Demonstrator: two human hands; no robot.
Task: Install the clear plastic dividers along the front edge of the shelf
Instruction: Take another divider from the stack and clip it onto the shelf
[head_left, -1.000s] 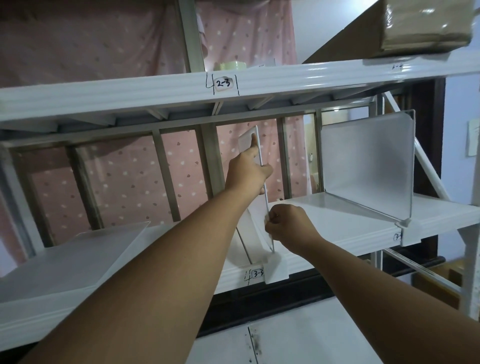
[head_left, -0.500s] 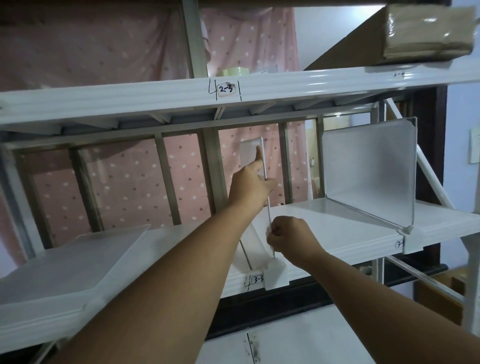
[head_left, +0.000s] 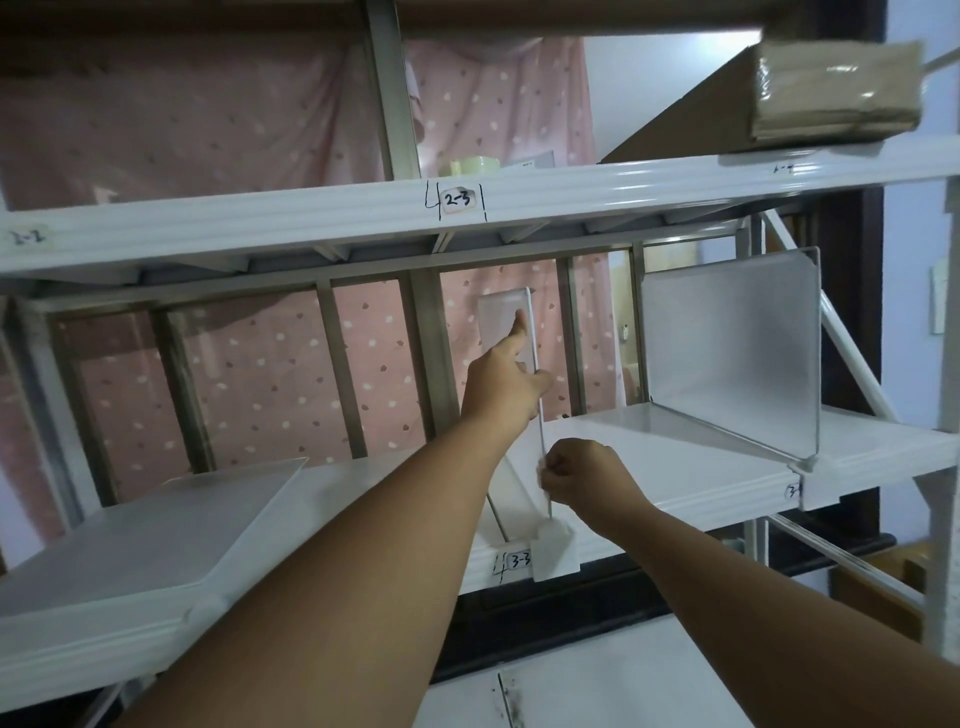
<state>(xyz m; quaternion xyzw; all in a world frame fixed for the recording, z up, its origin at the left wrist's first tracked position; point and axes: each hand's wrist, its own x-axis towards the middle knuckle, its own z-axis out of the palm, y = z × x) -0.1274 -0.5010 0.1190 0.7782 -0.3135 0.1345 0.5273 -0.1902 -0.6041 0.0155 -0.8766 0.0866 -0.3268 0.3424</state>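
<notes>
Hands (head_left: 545, 431) barely shifted: left (head_left: 501, 384) still steadies the upright divider (head_left: 506, 332), right (head_left: 584, 480) pinches its front edge above the shelf (head_left: 675, 499) clip (head_left: 556, 551); seating continues.

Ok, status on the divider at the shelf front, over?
Left hand steadies the divider upright. Right hand pinches its front edge above the clip. Second divider already stands right. Nothing in the way.

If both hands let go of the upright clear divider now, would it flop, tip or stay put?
The divider probably stays stiff: it stands straight. It looks thin and light, and may tip sideways unless the clip grips it, as with the neighbouring divider.
</notes>
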